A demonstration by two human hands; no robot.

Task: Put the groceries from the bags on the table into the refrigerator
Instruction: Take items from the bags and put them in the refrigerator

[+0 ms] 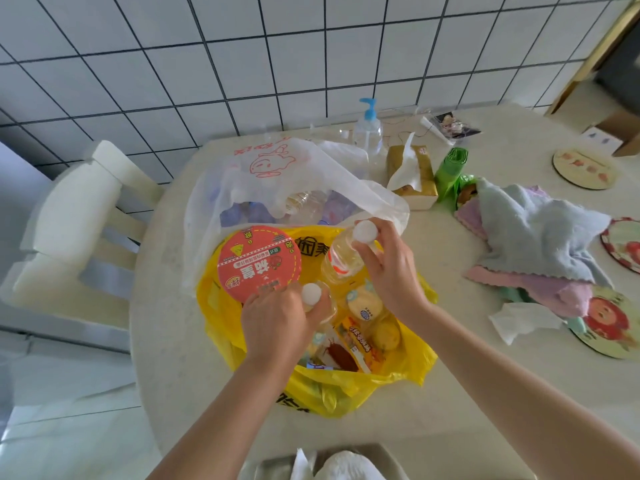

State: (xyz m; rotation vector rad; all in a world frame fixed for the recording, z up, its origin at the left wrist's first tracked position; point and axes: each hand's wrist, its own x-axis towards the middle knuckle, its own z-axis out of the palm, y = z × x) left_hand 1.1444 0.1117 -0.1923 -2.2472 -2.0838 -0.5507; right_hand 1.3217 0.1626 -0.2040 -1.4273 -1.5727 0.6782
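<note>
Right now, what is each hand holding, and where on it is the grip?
Each grips a white-capped bottle at the neck, just below the cap: the left hand the lower bottle, the right hand the raised bottle.

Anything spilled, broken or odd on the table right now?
No spill or damage shows. Only clutter: a heap of cloths lies bunched over the coasters, with a crumpled tissue beside it.

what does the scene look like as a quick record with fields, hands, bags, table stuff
left hand: grips white-capped bottle in yellow bag
right hand: grips second bottle by its neck, over the yellow bag
yellow bag also holds: red round lid, snack packs
white bag: behind yellow bag, bottles inside
table: pump bottle, tissue box, cloths
</note>
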